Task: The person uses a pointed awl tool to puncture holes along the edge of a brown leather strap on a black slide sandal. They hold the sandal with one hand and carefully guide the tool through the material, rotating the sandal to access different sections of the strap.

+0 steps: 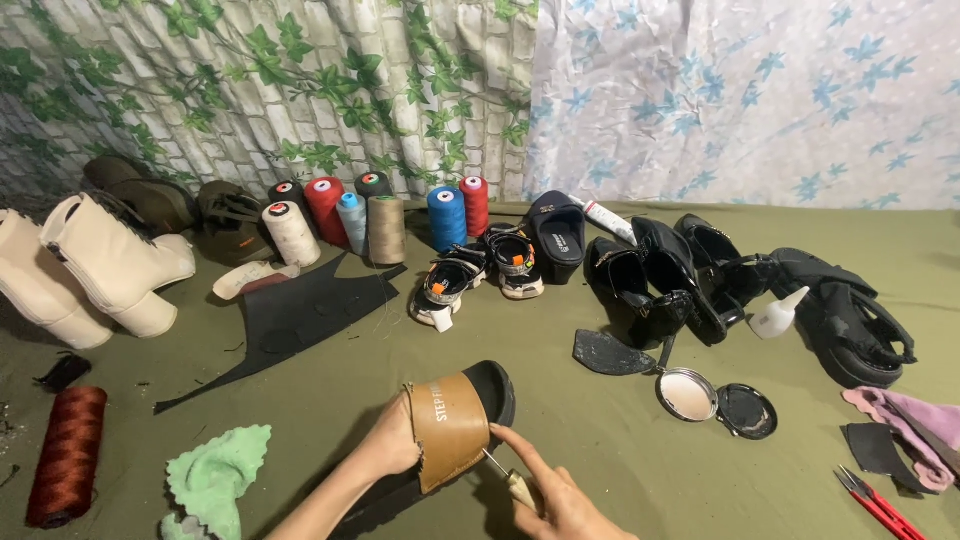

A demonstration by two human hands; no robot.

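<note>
The left hand (pixel 388 445) is pushed in under the tan strap of a black slide sandal with a tan leather band (pixel 455 425), its fingers hidden inside, so how it grips cannot be told; it props the sandal up off the olive-green cloth surface (pixel 580 440) at the lower middle of the view. The right hand (pixel 555 490) is closed around a wooden-handled awl (pixel 510 482), index finger stretched along it, and the thin metal tip touches the lower edge of the tan band.

Just left of the forearm lies a crumpled mint-green rag (pixel 215 480), and further left a dark red spool of cord (pixel 65 455). Ahead of the sandal a flat black sheet of sole rubber (pixel 300 315) spreads out, with a pair of small strappy children's sandals (pixel 475 275) beside it. To the right sit an open round tin with its black lid (pixel 715 400) and a small white glue bottle (pixel 778 315) among black women's shoes (pixel 680 275). Red-handled snips (pixel 875 500) lie at the lower right edge. Behind, a row of coloured thread cones (pixel 375 220) stands near the curtain, and cream ankle boots (pixel 95 270) stand at far left.
</note>
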